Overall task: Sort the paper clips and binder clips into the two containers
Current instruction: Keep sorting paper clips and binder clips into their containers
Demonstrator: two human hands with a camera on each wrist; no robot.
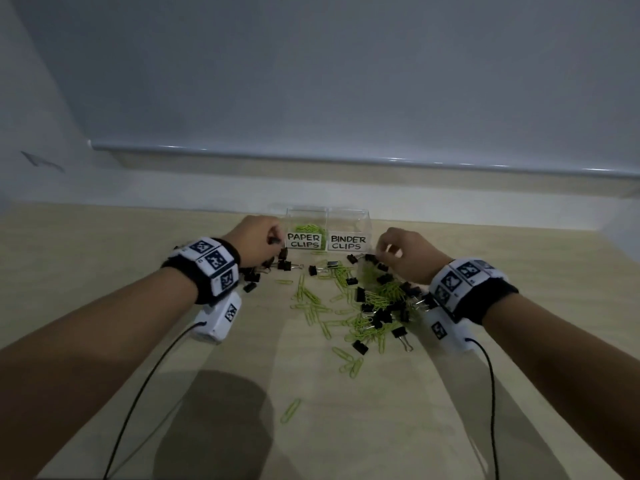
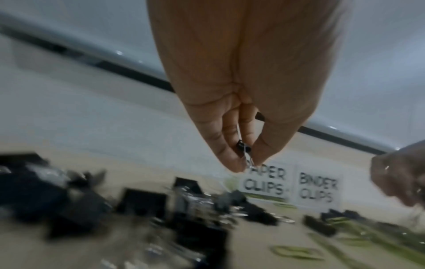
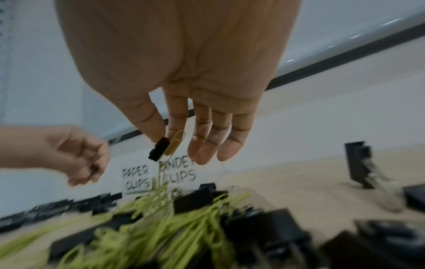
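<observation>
Nearest, green paper clips (image 1: 375, 299) & black binder clips (image 1: 377, 315) lie mixed on table (image 1: 104, 258). R hand (image 1: 407, 254) pinches 1 binder clip (image 3: 158, 151) plus 1 paper clip (image 3: 174, 145), other fingers straight. L hand (image 1: 258, 242) pinches another binder clip (image 2: 242, 147) near the 2 containers (image 1: 327, 230), probably to drop.

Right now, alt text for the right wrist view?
The right hand pinches a black binder clip and a green paper clip between thumb and forefinger above a blurred pile of clips. Behind stand containers labelled PAPER CLIPS and BINDER CLIPS; the left hand is alongside.
</observation>
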